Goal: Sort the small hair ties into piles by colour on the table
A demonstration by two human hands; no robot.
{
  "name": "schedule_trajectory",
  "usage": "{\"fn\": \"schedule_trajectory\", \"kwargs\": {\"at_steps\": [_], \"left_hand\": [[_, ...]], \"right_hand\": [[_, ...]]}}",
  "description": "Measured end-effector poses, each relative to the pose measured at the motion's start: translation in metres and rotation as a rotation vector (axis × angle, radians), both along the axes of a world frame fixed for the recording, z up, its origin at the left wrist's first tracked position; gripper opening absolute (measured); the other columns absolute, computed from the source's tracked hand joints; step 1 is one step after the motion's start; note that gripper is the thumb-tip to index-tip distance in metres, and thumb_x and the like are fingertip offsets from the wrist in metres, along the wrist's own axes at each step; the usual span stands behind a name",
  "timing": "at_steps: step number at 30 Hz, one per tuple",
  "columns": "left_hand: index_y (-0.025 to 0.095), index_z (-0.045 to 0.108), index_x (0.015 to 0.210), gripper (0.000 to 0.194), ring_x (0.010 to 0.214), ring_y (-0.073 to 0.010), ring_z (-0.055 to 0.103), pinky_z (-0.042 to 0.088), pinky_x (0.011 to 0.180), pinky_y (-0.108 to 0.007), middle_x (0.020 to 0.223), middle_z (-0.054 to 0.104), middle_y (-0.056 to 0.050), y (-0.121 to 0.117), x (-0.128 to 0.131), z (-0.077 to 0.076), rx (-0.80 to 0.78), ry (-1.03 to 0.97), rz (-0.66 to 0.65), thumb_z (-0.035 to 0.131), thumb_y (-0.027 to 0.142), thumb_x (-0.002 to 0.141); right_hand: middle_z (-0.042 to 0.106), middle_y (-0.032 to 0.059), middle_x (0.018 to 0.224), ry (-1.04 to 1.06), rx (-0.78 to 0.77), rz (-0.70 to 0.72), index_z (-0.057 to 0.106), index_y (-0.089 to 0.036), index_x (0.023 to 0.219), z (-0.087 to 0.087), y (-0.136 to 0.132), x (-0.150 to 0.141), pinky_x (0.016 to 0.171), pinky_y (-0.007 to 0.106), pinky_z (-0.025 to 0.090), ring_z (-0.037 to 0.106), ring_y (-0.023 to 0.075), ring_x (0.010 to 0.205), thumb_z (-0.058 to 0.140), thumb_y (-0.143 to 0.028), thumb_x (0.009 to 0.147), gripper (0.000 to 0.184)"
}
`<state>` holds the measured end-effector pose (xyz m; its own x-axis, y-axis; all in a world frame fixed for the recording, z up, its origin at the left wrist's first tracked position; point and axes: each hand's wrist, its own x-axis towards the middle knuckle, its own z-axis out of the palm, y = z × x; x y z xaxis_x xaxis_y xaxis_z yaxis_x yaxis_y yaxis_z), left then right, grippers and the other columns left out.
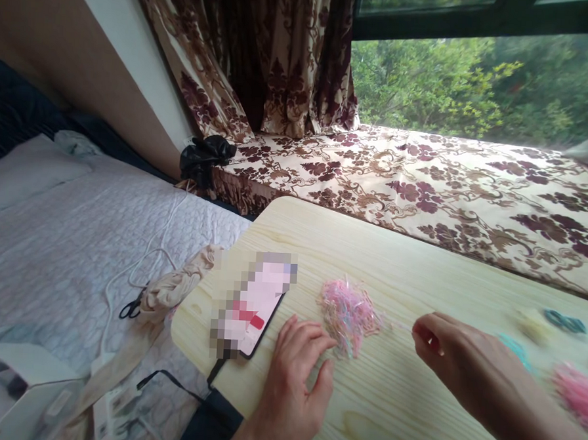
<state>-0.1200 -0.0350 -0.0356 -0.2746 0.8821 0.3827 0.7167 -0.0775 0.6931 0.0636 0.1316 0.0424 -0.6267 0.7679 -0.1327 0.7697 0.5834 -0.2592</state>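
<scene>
A loose heap of thin bands (349,313), mostly pink with some clear and pale blue, lies on the wooden table; they look like small elastic bands. My left hand (298,378) rests at the heap's near left edge, fingers loosely spread and fingertips by the bands. To the right of the heap, my right hand (445,349) is closed in a pinch. A faint pink strand, seemingly an elastic band (397,326), runs from its fingertips toward the heap. Smaller groups lie beyond my right forearm: pink bands (579,392), a pale yellow bunch (533,324), turquoise bands (514,350) and dark teal bands (565,321).
A phone (257,310), its screen lit and partly pixelated, lies left on the table (391,251) with a black cable (217,371) attached. The bed (112,204) holds white cords, crumpled beige cloth (182,286) and a white box (24,383). A floral-covered window ledge (424,174) borders the far side.
</scene>
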Motion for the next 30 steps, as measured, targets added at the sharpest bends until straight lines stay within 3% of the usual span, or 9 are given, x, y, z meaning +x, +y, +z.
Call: {"fn": "schedule_trajectory", "kwargs": {"at_steps": [6,15,21,27,30], "left_hand": [[0.022,0.061,0.109,0.027,0.110,-0.0229,0.067,0.044,0.111,-0.050,0.107,0.072,-0.007,0.000,0.001,0.001,0.018,0.012,0.013,0.051,0.009,0.087],[0.022,0.060,0.109,0.026,0.112,-0.0238,0.066,0.043,0.111,-0.053,0.108,0.072,-0.008,0.001,0.000,0.002,-0.005,0.018,-0.002,0.050,0.009,0.089],[0.022,0.061,0.110,0.026,0.111,-0.0235,0.066,0.042,0.112,-0.053,0.109,0.071,-0.008,0.000,0.000,0.002,-0.020,-0.003,-0.005,0.051,0.009,0.089],[0.022,0.062,0.111,0.027,0.112,-0.0236,0.065,0.042,0.112,-0.053,0.109,0.072,-0.008,-0.001,0.001,0.003,-0.015,-0.006,0.002,0.052,0.010,0.089],[0.022,0.062,0.110,0.027,0.113,-0.0239,0.065,0.043,0.112,-0.053,0.109,0.072,-0.008,-0.001,0.001,0.004,-0.018,-0.015,0.007,0.052,0.010,0.088]], "right_hand": [[0.057,0.0004,0.050,0.084,-0.087,-0.013,0.056,-0.024,0.060,-0.006,-0.003,0.002,0.047,0.026,0.035,0.050,0.0139,0.044,0.041,-0.037,0.077,0.026],[0.052,-0.0024,0.049,0.113,0.024,-0.033,0.047,-0.024,0.057,0.003,-0.010,-0.006,0.048,0.026,0.031,0.044,0.0126,0.045,0.047,-0.024,0.071,0.014],[0.054,-0.0020,0.051,0.090,0.026,0.004,0.045,-0.024,0.057,0.002,-0.013,-0.012,0.048,0.024,0.031,0.047,0.0128,0.047,0.045,-0.019,0.070,0.014],[0.065,0.0031,0.066,0.120,-0.004,0.104,0.067,-0.021,0.078,0.004,-0.013,-0.012,0.053,0.026,0.041,0.058,0.0145,0.052,0.041,-0.024,0.082,0.026],[0.069,0.0066,0.075,0.127,-0.004,0.140,0.070,-0.021,0.077,0.003,-0.012,-0.007,0.055,0.028,0.045,0.063,0.0160,0.057,0.038,-0.024,0.085,0.033]]}}
